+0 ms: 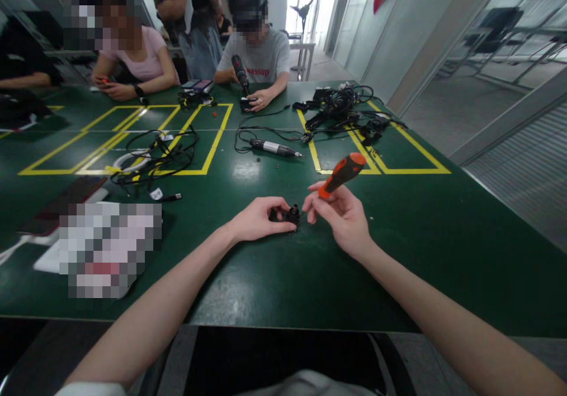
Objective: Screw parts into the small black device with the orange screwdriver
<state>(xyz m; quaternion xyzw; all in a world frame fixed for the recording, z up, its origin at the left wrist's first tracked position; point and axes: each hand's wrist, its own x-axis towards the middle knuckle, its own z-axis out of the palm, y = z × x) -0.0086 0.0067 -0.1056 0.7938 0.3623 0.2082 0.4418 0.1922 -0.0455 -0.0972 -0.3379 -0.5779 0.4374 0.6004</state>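
Observation:
Between the thumb and fingers of my left hand (261,219) is a small black part (293,213) with a round metal-looking piece on top, resting on the green table (248,278). My right hand (339,216), just to the right of that part, grips an orange and black screwdriver (343,174). Its handle tilts up to the right, and its shaft is mostly hidden by my fingers, which are closed near the black part.
A pen-shaped electric tool (274,148) with a cable lies beyond my hands. Tangled black cables (341,110) sit at the back right, more cables (155,157) at the left. A phone (62,207) lies far left. Across the table a person (259,54) holds a power driver (240,72).

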